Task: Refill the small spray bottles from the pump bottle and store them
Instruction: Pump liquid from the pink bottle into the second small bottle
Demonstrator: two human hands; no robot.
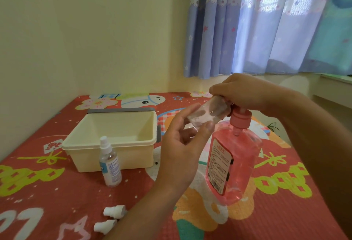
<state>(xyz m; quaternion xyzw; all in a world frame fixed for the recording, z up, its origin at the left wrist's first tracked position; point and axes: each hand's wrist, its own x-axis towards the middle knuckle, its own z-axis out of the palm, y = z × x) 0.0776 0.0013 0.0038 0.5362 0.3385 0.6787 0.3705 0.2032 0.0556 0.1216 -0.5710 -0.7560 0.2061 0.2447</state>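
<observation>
A pink pump bottle (236, 163) stands on the red patterned mat, right of centre. My right hand (245, 93) rests on top of its pink pump head. My left hand (182, 144) holds a small clear uncapped spray bottle (207, 114), tilted with its mouth against the pump nozzle. A second small spray bottle (110, 163) with its white sprayer on stands upright in front of the cream box (106, 142). Two loose white spray caps (114, 211) (105, 226) lie on the mat near the front.
The cream plastic box is open, with a grey lid (122, 110) behind it. A wall runs along the left and back. Curtains (266, 24) hang at the back right. The mat (38, 192) covers the whole surface.
</observation>
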